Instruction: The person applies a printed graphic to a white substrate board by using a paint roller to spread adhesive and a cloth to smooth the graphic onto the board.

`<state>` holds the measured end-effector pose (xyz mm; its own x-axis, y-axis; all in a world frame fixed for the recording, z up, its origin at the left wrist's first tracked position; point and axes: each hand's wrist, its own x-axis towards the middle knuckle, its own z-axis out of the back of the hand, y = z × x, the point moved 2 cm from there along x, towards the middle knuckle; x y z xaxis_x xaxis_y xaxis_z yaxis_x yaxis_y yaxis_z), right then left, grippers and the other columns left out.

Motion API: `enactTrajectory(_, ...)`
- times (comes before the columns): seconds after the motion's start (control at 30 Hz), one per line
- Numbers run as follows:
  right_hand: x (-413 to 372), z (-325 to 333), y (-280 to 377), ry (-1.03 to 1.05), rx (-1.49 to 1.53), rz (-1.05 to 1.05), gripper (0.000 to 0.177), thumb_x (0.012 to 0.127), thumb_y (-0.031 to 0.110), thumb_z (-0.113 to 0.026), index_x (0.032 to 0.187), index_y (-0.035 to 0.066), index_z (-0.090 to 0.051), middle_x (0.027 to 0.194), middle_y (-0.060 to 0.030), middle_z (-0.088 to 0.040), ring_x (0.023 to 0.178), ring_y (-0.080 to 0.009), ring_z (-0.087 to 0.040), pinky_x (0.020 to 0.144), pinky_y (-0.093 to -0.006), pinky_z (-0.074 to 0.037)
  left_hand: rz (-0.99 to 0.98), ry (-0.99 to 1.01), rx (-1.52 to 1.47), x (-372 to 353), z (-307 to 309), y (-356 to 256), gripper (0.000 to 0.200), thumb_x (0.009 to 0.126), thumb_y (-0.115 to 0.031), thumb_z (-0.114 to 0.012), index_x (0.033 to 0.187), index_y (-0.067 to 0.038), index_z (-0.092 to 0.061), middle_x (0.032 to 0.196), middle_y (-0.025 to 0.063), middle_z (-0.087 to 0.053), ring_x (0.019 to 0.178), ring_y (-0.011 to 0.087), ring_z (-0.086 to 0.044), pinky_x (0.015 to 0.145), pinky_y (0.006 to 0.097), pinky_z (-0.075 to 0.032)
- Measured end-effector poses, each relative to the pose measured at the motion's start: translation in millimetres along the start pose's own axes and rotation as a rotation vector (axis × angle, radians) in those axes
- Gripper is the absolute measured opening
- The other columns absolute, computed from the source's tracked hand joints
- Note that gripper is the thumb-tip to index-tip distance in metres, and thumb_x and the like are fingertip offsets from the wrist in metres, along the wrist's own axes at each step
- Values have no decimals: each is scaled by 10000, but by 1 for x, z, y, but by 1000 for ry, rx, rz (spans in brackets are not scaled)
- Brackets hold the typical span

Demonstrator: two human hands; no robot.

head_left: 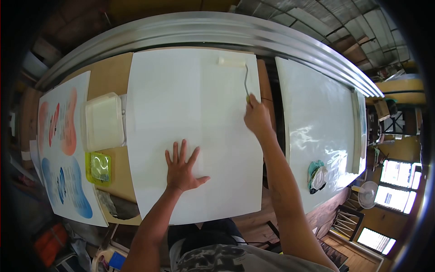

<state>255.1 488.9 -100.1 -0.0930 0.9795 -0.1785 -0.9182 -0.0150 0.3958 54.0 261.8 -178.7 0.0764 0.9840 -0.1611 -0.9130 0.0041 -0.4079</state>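
Observation:
A large white sheet (165, 99) lies flat in front of me, reaching from near my waist to the far side of the table. My left hand (183, 167) presses on it palm down, fingers spread, left of the middle. In my right hand (257, 115) is the handle of a paint roller (232, 61), with the fingers wrapped round the grip. The pale roller head rests at the sheet's far right corner, its bent metal rod running back toward my fist. Across the sheet's right half a faintly different tone shows.
Left of the sheet are a white plastic tray (104, 122), a lime-green container (98, 168) and a printed red and blue poster (59, 140). Metal rails (199, 29) border the far side. Beyond a gap, a glossy-covered table (317, 122) at right bears a crumpled cloth (317, 177).

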Motion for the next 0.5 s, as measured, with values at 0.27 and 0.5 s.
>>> enactTrajectory(0.27, -164, 4, -69, -57, 120, -23, 438, 952, 88, -569, 1387, 54, -528, 855, -279, -667, 810, -448, -666, 719, -491, -541, 15, 35, -14, 1, 4, 1, 1082, 652, -714, -764, 1540, -250, -355, 1639, 219, -96, 1501, 480, -61, 1140, 716, -64)
enactTrajectory(0.5, 44, -3, -46, -181, 50, 43, 355, 960, 160, -519, 1309, 103, -548, 958, -279, -675, 945, -509, -623, 820, -565, -504, -13, -11, 12, 0, -3, 0, 1109, 630, -709, -779, 1543, -247, -350, 1631, 234, -118, 1496, 493, -83, 1133, 721, -80)
